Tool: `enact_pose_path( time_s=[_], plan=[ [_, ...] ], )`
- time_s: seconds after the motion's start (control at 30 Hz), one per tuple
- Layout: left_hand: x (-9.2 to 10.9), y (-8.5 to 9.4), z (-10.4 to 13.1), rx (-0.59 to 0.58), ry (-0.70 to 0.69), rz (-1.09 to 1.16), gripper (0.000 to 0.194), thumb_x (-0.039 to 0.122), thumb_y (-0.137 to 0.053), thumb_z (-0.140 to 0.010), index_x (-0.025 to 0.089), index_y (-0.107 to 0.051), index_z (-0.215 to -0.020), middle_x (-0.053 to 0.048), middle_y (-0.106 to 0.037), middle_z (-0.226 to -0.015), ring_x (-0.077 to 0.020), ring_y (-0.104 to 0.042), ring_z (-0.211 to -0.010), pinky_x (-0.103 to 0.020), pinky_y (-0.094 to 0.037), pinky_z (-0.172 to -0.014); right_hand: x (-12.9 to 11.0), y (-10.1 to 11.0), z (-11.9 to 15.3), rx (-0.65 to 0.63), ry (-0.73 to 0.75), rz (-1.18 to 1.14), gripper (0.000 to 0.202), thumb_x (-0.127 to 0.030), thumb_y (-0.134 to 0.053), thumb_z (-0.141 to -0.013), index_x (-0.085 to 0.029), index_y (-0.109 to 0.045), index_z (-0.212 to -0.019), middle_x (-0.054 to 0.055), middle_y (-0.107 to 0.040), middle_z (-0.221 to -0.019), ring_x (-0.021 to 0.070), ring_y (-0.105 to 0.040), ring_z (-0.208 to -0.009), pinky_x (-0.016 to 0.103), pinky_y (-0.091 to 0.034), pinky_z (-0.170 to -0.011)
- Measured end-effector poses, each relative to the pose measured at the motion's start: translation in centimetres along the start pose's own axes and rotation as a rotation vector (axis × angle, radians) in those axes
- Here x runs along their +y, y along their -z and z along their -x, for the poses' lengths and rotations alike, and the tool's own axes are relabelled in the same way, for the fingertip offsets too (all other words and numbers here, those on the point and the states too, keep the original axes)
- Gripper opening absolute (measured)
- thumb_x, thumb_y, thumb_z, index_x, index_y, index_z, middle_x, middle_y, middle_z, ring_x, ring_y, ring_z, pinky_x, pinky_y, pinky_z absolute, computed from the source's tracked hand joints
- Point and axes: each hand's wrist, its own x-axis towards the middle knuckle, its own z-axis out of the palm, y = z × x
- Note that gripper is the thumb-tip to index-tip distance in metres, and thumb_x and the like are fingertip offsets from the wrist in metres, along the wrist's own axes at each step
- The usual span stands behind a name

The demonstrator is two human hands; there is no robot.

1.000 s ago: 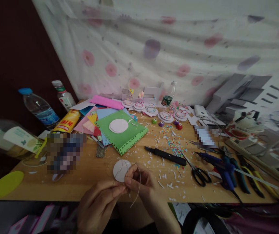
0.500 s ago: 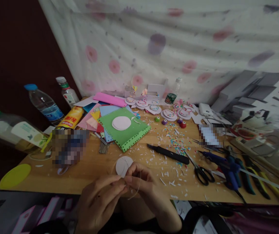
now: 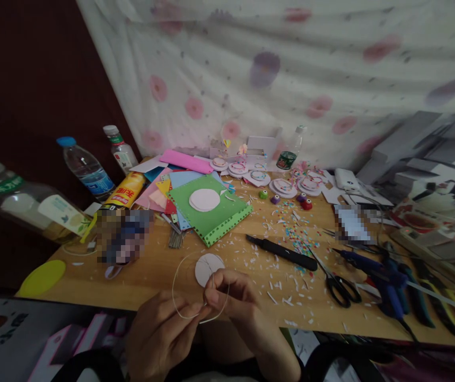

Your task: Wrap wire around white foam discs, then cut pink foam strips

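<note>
A thin pale cord (image 3: 174, 286) forms a large loop between my hands at the table's front edge. My left hand (image 3: 167, 323) pinches it from the left, fingertips close to those of the other hand. My right hand (image 3: 233, 297) is closed on the cord too, thumb against forefinger. Whatever small piece sits between the fingertips is hidden. Just behind the hands a white paper disc (image 3: 207, 268) lies flat on the table, partly covered by the right fingers. Beyond it, white oval cutouts (image 3: 204, 200) rest on a green card (image 3: 211, 225).
Right of my hands lie a black craft knife (image 3: 283, 253), scissors (image 3: 342, 291), a blue glue gun (image 3: 386, 276) and pliers (image 3: 430, 297). Beads (image 3: 299, 239) and paper scraps are scattered about. Bottles (image 3: 86, 167) stand at left, decorated discs (image 3: 285, 187) along the back.
The cord loop now shows wider, stretching out to the left of the white disc. My hands remain close together, fingertips slightly shifted. The whole view has swung a little left.
</note>
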Motion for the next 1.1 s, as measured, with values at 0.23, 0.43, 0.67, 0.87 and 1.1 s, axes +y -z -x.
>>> enact_pose_path(
  time_s=[0.23,0.43,0.67,0.87,1.1],
  plan=[
    [-0.1,-0.2,2.8,0.131,0.096,-0.086,0.011,0.015,-0.070,-0.090,0.019,-0.069,-0.080,0.003,-0.071,-0.064,-0.0109,-0.067,-0.054,-0.022,-0.059,-0.057,1.4,-0.2,-0.1,-0.024,0.084,-0.021,0.026,-0.033,-0.088,-0.076,-0.016,-0.069,-0.073,-0.003,-0.063,-0.063,0.0067,-0.054,-0.055,0.017,-0.041,-0.056],
    [0.1,-0.3,3.4,0.158,0.105,-0.033,0.012,0.002,-0.076,-0.080,0.013,-0.071,-0.079,0.001,-0.071,-0.072,-0.0107,-0.067,-0.063,-0.021,-0.058,-0.061,1.7,-0.3,0.1,-0.049,0.178,0.012,0.020,-0.032,-0.083,-0.083,-0.019,-0.069,-0.078,-0.003,-0.061,-0.069,0.0080,-0.049,-0.061,0.018,-0.037,-0.057],
    [0.7,-0.9,2.1,0.232,0.160,0.008,0.011,0.004,-0.072,-0.082,0.014,-0.068,-0.079,0.002,-0.069,-0.071,-0.0101,-0.066,-0.059,-0.020,-0.056,-0.054,2.1,-0.9,0.3,0.013,0.298,0.153,0.022,-0.037,-0.076,-0.088,-0.021,-0.065,-0.080,-0.002,-0.054,-0.074,0.0127,-0.045,-0.067,0.026,-0.036,-0.064],
    [1.7,-2.1,2.7,0.318,0.478,0.083,0.013,0.016,-0.072,-0.083,0.019,-0.066,-0.072,0.003,-0.068,-0.065,-0.0108,-0.062,-0.056,-0.020,-0.054,-0.053,2.5,-1.2,0.4,0.152,0.663,0.539,0.013,-0.029,-0.063,-0.097,-0.025,-0.065,-0.085,0.001,-0.057,-0.080,0.0184,-0.051,-0.078,0.032,-0.040,-0.073],
    [2.5,-3.2,3.3,0.329,0.993,0.590,0.026,0.034,-0.079,-0.081,0.020,-0.065,-0.064,0.005,-0.061,-0.053,-0.0096,-0.058,-0.047,-0.016,-0.051,-0.047,2.5,0.4,0.4,0.148,0.924,0.945,0.024,-0.008,-0.054,-0.094,-0.028,-0.062,-0.103,0.002,-0.062,-0.089,0.0206,-0.053,-0.083,0.035,-0.040,-0.077]
  ],
)
